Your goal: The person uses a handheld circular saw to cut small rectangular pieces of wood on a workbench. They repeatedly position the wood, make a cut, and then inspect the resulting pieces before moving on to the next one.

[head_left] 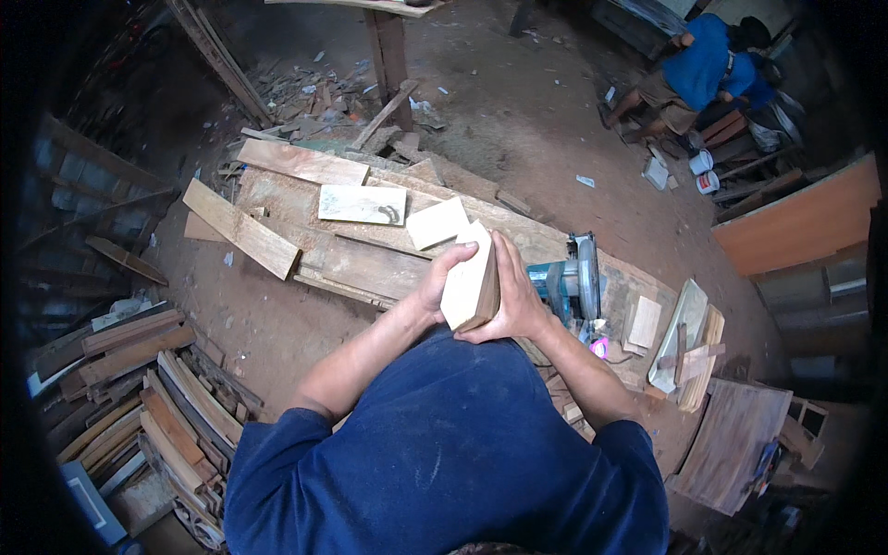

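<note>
Close in front of my body, a stack of short wooden boards [469, 282], pale on top and cut to an angled near end, is held between both hands. My left hand [438, 279] grips its left side, thumb on the top face. Against the right side lies my right hand [516, 294], fingers along the edge and palm under the near corner. Just beyond is a pale wooden block [437, 224] on the workbench [375, 264]. A teal circular saw [566, 279] stands on the bench right of my right hand.
A marked wooden piece [363, 204] and long planks [242, 228] lie on the bench's left part. Offcuts [643, 324] sit at its right end. Stacked lumber [171, 416] fills the lower left. Another person [698, 69] crouches at the far right, near white buckets [703, 166].
</note>
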{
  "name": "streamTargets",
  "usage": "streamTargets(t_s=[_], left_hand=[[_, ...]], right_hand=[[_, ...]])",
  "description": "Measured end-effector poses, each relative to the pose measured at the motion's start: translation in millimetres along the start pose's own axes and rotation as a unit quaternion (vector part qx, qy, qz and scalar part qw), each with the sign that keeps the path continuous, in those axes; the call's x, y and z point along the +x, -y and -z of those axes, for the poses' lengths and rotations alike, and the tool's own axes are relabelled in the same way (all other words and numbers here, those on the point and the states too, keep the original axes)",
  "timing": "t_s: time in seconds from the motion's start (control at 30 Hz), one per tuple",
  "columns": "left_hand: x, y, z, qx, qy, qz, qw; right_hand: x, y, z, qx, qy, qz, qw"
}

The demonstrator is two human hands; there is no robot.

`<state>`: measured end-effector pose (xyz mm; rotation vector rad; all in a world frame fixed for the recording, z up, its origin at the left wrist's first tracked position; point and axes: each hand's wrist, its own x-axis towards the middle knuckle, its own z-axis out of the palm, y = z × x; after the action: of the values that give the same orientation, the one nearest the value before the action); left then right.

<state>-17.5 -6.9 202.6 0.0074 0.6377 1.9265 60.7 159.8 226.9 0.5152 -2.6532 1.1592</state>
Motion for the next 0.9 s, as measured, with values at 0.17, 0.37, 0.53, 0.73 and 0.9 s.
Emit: streamTargets(t_s=[0.17,0.37,0.53,0.73,0.9], left_hand=[[-20.6,-6.0,-37.0,0.188,0.021,-0.113,0.975],[-25.2,-11.6,-50.0,0.326,0.1,-0.165,0.926],[-32.9,-12.1,-78.7,0.542,0.064,-0.203,0.813],[-40.5,-13.2,-93.4,0.662,-0.006,-0.243,0.709],[-27.8,-14.6,-81.3,0.547,-0.002,-0.226,0.806]], right_hand=[[-0.8,2.0,8.2,-0.011,-0.063,0.121,0.991],[-11.0,4.3,10.8,-0.017,-0.134,0.185,0.974],[-44.6,-32.5,-16.0,0.146,-0.159,0.12,0.969],[-56.1,-23.8,-33.8,0.41,-0.12,-0.047,0.903],[-37.6,-8.8,-2.3,0.145,-0.027,-0.03,0.989]])
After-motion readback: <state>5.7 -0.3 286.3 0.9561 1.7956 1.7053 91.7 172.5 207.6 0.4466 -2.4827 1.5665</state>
